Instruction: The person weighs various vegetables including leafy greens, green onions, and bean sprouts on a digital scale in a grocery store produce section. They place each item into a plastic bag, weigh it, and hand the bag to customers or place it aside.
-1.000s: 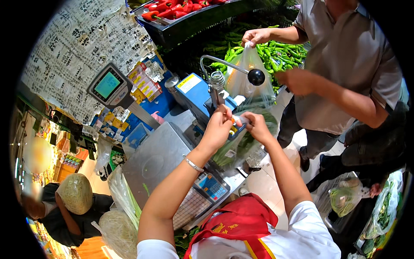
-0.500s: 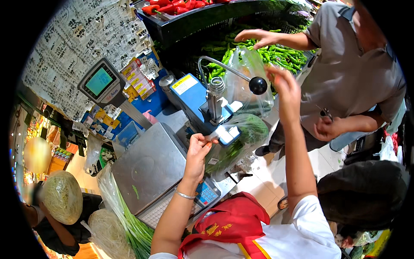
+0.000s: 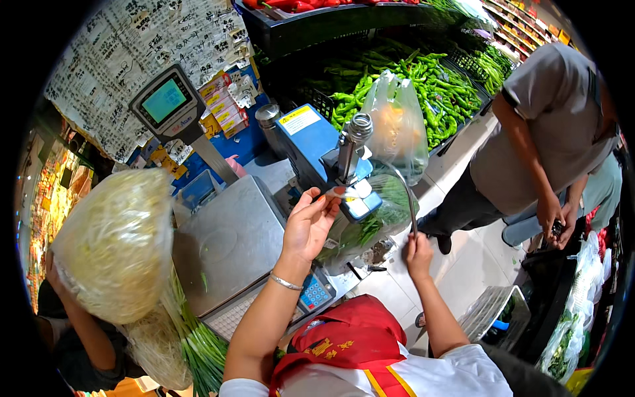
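The far end of the lever point(image 3: 413, 208) is hidden inside the right grip point(image 3: 419, 255); whether the left grip point(image 3: 308, 228) pinches the clear bag point(image 3: 374, 226) is too small to tell. By the left edge of the bench point(image 3: 270, 173), a wrapped bundle point(image 3: 116, 245) is blurred. Red peppers point(image 3: 301, 6) are cut off above.

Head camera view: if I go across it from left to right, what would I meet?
Bulging clear plastic bag → metal weighing plate → the wearer's left hand → the wearer's right hand, gripping a metal lever → person in a grey shirt.
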A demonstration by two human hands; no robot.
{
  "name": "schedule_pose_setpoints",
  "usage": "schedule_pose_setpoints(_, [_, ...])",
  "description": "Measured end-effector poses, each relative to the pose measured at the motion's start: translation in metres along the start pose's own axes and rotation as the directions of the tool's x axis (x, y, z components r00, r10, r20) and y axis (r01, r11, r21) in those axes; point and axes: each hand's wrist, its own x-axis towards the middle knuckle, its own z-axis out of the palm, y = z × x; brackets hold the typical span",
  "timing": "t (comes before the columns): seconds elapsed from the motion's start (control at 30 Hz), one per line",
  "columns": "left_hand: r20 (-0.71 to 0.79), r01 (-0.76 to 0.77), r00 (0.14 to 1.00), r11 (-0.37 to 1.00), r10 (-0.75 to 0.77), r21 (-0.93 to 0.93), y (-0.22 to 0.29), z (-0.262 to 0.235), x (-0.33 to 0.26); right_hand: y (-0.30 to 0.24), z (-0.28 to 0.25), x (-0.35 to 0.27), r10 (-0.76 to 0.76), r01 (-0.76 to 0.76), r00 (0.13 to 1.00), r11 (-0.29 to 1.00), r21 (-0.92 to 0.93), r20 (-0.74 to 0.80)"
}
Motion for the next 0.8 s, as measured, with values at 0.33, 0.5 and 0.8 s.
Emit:
schedule_pose_setpoints(0.33, [0.283, -0.137, 0.958, 0.779, -0.053, 0.611, 0.013, 0.029, 0.006, -0.106, -0.047, 0.146, -0.263, 0.263, 0.965, 0.965, 0.024, -0.008])
schedule_pose_setpoints(0.5, [0.321, -0.108, 0.939, 0.776, -0.126, 0.621, -0.009, 0.037, 0.026, -0.144, -0.044, 0.235, -0.231, 0.208, 0.959, 0.968, 0.143, 0.166])
schedule_pose_setpoints(0.8, [0.500, -0.212, 0.845, 0.739, -0.189, 0.639, -0.069, 0.065, -0.005, 0.043, -0.019, 0.116, 0.386, -0.677, 0.714, 0.591, 0.438, 0.584])
